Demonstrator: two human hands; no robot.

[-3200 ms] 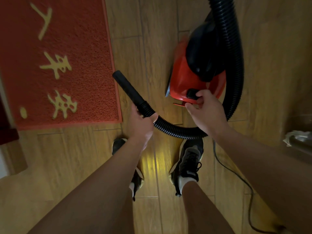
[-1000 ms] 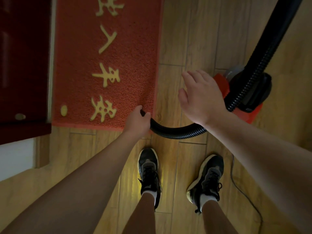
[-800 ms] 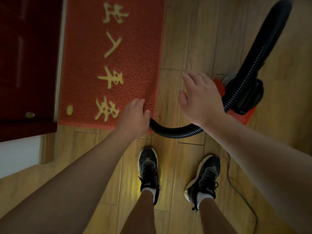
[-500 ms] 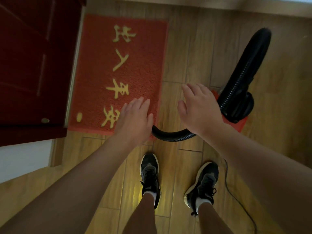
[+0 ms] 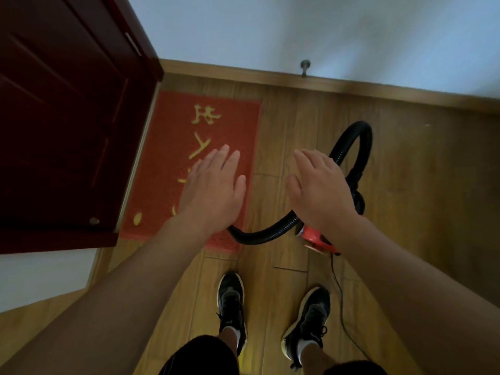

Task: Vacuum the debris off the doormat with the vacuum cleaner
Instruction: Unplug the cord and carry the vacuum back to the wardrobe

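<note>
**Both hands held flat above the floor**

Wooden floor [image 5: 422, 185], white wall [image 5: 297, 25], dark red door [image 5: 59, 117]. The left hand [image 5: 212, 193] hovers spread over the red doormat [image 5: 165, 147]; the right hand [image 5: 320, 190], fingers straight, covers the vacuum cleaner [image 5: 315, 236]. The hose [image 5: 263, 235] lies between them, unheld.

Dim, cool light is falling across the scene, brightest on the white wall [image 5: 297, 28] at the top, while the dark red door [image 5: 54, 117] is sinking into near-black shadow at left. The wooden floor [image 5: 422, 190] is reading muted and underexposed, with a faint yellow glow showing between the black shoes [image 5: 231, 296]. The wide-angle lens is bowing the skirting board [image 5: 351, 86] and stretching the person's forearms [image 5: 108, 307] toward the lower corners. Fine detail is looking soft, the yellow characters on the doormat [image 5: 167, 158] smearing slightly.
</note>
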